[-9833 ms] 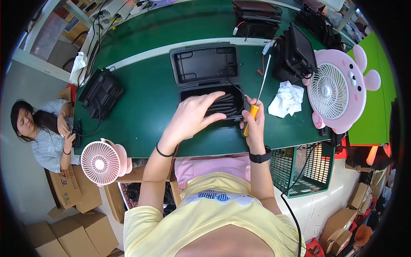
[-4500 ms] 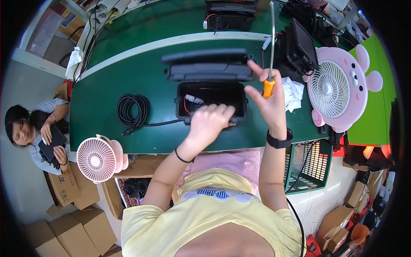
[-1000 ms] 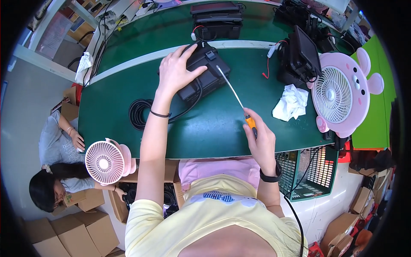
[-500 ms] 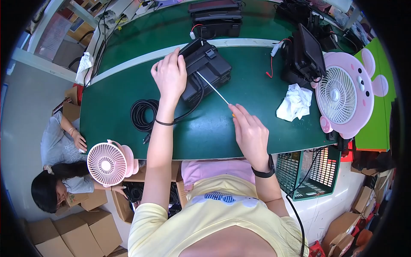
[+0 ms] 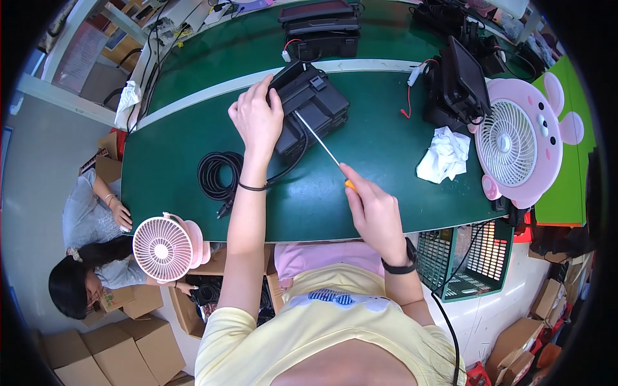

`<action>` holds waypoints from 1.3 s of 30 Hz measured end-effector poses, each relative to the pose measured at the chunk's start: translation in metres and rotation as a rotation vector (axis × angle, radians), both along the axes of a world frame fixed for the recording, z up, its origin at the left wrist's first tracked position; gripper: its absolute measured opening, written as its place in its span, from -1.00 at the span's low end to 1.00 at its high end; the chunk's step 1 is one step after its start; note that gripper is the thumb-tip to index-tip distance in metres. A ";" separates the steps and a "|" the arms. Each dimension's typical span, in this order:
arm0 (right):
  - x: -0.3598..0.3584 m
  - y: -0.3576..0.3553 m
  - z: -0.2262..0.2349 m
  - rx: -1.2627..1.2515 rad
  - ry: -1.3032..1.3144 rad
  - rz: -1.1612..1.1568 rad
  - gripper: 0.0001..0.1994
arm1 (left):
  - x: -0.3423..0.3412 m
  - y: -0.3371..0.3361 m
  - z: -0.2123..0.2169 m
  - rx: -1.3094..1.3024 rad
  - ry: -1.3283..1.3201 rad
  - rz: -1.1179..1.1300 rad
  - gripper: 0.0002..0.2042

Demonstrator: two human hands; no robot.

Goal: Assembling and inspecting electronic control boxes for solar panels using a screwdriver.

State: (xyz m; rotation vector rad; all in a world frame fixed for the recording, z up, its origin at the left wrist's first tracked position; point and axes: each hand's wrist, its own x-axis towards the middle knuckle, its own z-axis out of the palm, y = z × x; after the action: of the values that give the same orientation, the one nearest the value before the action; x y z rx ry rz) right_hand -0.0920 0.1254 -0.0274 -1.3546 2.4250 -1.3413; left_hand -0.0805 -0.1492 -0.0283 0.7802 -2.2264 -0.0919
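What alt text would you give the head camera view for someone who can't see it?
Seen from above, a person's left hand steadies a black box-shaped device on a green table, while the right hand points an orange-handled screwdriver at it. A coiled black cable, crumpled white cloth and pink fans lie nearby.

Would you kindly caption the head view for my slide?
Left hand steadies a black box while right hand aims a screwdriver at it.

Your screwdriver (image 5: 320, 143) has a thin, bright metal shaft; the black box (image 5: 309, 106) looks like matt plastic, the bench top (image 5: 386, 161) smooth matt green, the rag (image 5: 444, 153) crumpled white cloth.
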 end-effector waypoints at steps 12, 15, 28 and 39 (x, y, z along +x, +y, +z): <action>0.021 -0.006 0.000 0.178 0.296 -0.092 -0.58 | 0.002 0.008 -0.001 -0.065 0.039 0.022 -0.73; 0.021 -0.006 -0.002 0.184 0.389 -0.128 -0.56 | 0.000 0.010 0.000 -0.062 0.045 0.007 -0.73; 0.007 0.037 0.012 0.016 -0.088 0.053 -0.66 | 0.029 0.027 0.002 -0.072 0.191 -0.159 -0.65; -0.061 -0.015 -0.033 -0.676 -0.618 -0.255 -0.77 | 0.053 0.058 0.003 -0.109 0.291 -0.449 -0.61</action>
State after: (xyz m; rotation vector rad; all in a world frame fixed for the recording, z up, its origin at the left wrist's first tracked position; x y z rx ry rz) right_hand -0.1530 0.1108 -0.0609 -0.5254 1.8216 -2.3454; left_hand -0.0280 -0.0914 -0.0257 0.1818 -2.0674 -0.2802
